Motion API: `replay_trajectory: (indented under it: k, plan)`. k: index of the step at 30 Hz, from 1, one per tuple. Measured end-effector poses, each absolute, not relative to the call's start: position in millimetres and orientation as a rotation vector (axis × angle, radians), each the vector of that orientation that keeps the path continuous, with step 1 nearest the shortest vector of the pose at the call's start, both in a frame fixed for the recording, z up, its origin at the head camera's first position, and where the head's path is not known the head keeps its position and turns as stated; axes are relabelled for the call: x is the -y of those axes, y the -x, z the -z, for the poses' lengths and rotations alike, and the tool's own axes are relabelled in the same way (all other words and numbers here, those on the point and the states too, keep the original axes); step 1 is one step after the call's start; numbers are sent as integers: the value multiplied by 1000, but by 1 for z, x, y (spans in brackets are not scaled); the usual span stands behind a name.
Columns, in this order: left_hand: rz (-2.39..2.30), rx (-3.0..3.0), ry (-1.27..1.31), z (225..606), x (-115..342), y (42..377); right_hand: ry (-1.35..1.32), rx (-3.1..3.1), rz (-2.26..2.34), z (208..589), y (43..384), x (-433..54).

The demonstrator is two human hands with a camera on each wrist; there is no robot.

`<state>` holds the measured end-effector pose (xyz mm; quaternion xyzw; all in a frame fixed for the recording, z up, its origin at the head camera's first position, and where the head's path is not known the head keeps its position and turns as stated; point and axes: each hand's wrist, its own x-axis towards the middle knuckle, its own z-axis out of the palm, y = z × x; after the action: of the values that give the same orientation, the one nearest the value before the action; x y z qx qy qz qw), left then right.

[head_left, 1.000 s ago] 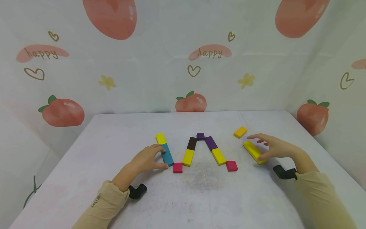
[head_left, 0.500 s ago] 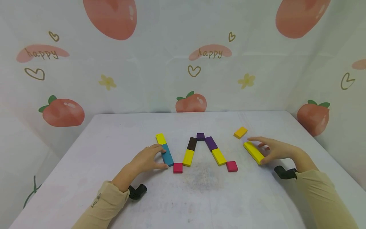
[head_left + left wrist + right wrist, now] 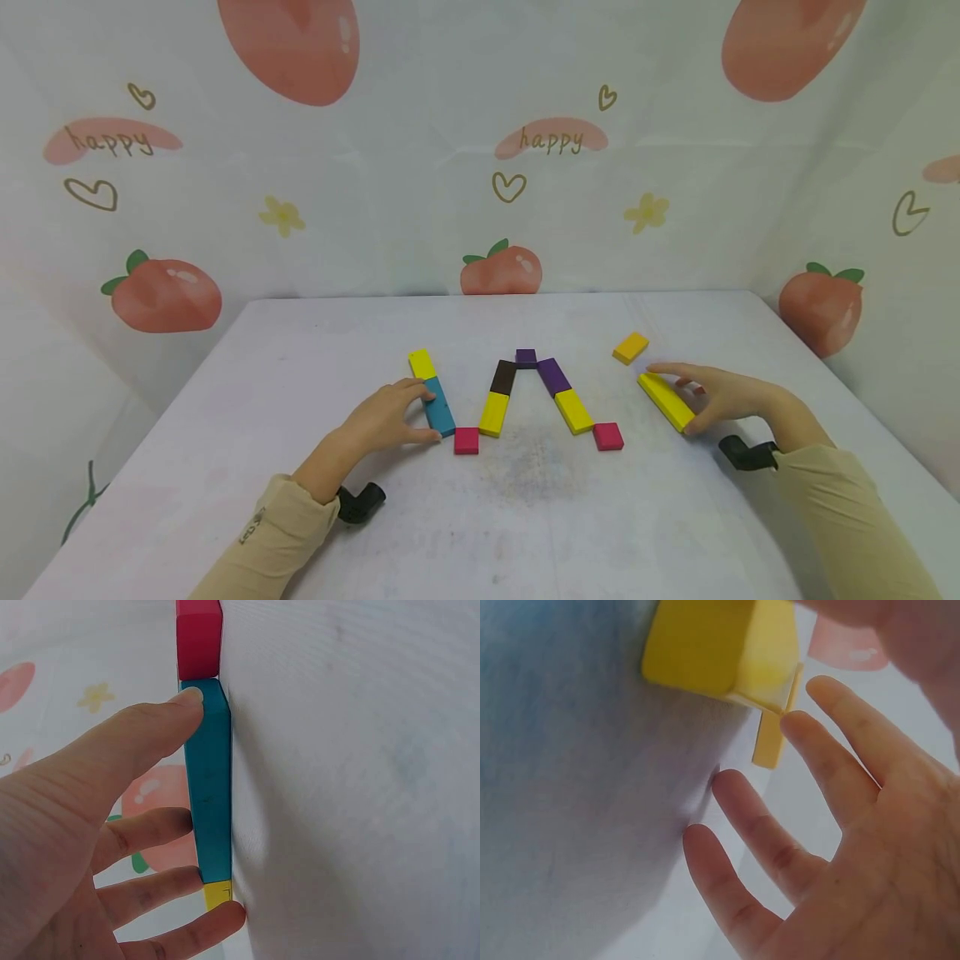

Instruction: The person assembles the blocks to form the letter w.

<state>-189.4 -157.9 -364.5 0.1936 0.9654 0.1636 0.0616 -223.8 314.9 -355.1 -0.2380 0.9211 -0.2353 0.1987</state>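
My left hand [image 3: 382, 414] lies beside the blue block [image 3: 439, 407]. In the left wrist view the thumb touches the blue block near the end next to the red block [image 3: 199, 639], and the fairly straight fingers lie along its side toward the yellow block [image 3: 218, 895]. On the right, my right hand [image 3: 726, 394] spans a long yellow block [image 3: 666, 402], thumb at its near end and index fingertip by its far end. The right wrist view shows the other fingers loosely extended, pointing to the table; the thumb tip is out of sight there.
Between the hands a zigzag of blocks lies flat: dark brown [image 3: 503, 377], yellow [image 3: 494, 414], small purple [image 3: 527, 358], long purple [image 3: 554, 377], yellow [image 3: 574, 411] and red [image 3: 608, 436]. Beyond the right block lies an orange block [image 3: 631, 347]. A printed cloth [image 3: 390, 200] hangs behind the white table [image 3: 540, 533].
My right thumb has shifted from over the long yellow block to its near end, and the index finger has lowered slightly. The left hand and the other blocks have stayed put.
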Motion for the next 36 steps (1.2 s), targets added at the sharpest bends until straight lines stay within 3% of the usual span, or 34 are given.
replay_trajectory:
  k: [20,31,36]
  plan:
    - [-504,-2925,-590,366,159,190,656,-2559,603,355,228,-311]
    - [-508,-2924,-594,365,158,189,825,-2663,639,364,226,-311]
    - [-516,-2925,-600,366,159,189,753,-2691,675,363,224,-303]
